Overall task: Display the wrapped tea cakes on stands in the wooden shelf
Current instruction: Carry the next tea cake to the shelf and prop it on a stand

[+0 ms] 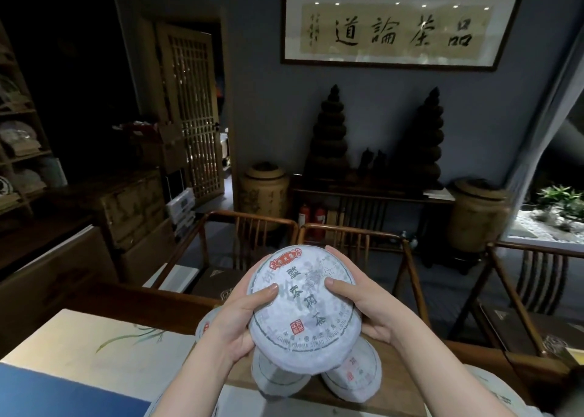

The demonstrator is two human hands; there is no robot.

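Both hands are on one wrapped tea cake [305, 309], held up in front of the chest with the printed face tilted toward the camera. The left hand [235, 318] grips its left edge, thumb laid across the front of the paper and the fingers curled round behind. The right hand [368, 303] does the same on the right edge, thumb on the front near the middle, fingertips showing over the top rim. So the cake sits squarely between the two palms, lifted clear of the table. Right underneath it, more wrapped cakes [350, 372] lie flat in a loose pile on the wooden table [132, 296], partly hidden by the held one and the wrists. Way off on the left edge there's the wooden shelf [19, 151] with a few round cakes already standing in its compartments, too dim to make out much detail.
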